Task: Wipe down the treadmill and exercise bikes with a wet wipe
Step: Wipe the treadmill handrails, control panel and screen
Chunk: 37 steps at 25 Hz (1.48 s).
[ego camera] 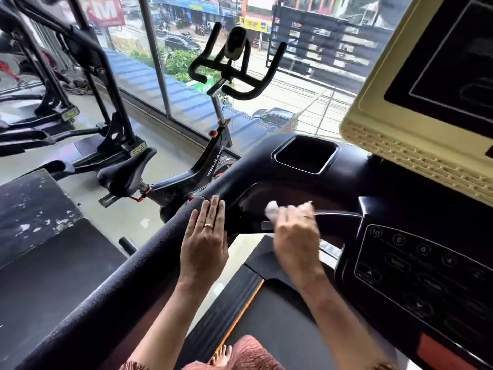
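Head view, centre: left hand (204,247), grip spread, rests on treadmill handrail (106,295); right hand (296,236), grip pinching wet wipe (272,209).

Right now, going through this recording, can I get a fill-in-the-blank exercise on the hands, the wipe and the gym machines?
1. The right hand grips a crumpled white ____ at the glossy black treadmill console.
2. The left hand lies flat, fingers straight, on the treadmill's black padded ____.
3. The black exercise bike with curved handlebars stands to the person's ____, by the glass window.
Missing words: wet wipe; handrail; left.
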### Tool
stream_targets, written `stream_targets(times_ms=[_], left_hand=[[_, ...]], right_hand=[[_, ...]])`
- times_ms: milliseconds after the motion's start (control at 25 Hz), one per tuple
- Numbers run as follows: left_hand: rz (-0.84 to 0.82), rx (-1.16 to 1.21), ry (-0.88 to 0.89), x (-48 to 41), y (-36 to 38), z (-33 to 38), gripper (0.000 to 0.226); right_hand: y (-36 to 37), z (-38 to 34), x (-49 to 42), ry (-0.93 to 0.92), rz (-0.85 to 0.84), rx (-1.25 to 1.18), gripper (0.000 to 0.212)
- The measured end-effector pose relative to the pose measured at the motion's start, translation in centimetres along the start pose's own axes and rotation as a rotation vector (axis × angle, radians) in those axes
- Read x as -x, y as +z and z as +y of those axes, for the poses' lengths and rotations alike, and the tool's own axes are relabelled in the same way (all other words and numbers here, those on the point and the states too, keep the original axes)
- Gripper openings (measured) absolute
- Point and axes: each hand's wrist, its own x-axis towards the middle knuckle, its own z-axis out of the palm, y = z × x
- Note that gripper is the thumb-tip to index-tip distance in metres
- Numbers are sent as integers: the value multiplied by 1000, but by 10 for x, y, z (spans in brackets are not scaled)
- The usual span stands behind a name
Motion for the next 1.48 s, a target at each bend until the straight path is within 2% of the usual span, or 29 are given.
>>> stream_targets(times_ms=[40, 120, 280, 400, 520, 600, 720, 800, 880, 1000, 1080, 1160, 1240, 1280, 1480], left_hand=[[3, -9, 4, 1, 1, -1, 56], [9, -32, 7, 1, 2, -1, 57], [16, -18, -12, 2, 3, -2, 60], [23, -13, -21, 2, 4, -1, 59], [31, 23, -41, 3, 3, 0, 53], [29, 44, -35, 5, 2, -1, 52], [22, 54, -27, 5, 1, 0, 57], [22, 71, -67, 3, 0, 5, 54], [19, 135, -91, 4, -1, 14, 53], [-31, 250, 8, 8, 5, 28, 52], [-77, 303, 53, 8, 14, 36, 52], [-108, 362, 41, 7, 24, 44, 53], [-112, 422, 15, 6, 30, 47, 58], [-100, 444, 5, 6, 32, 47, 58], [-37, 530, -55, 6, 35, 50, 55]], right_hand=[[5, -22, -5, -45, -29, -50, 12], [17, -51, -3, -153, -78, -148, 26], [25, -11, 14, -386, -42, -251, 39], [18, 0, 17, -261, -33, -159, 40], [23, -47, 12, -170, -101, -143, 40], [31, -60, 16, -260, -49, -227, 43], [35, -23, 29, -403, 41, -220, 41], [24, 4, 33, -321, 67, -141, 43], [8, 27, 31, -143, 90, -87, 40], [-8, 47, 26, 64, 30, 26, 37], [-9, 35, 19, 82, -45, 64, 38], [-5, 5, 14, -55, -138, 41, 42], [3, -10, 10, -203, -135, -20, 40], [2, 0, 5, -210, -118, -40, 38], [-16, 87, 12, 111, -45, 105, 35]])
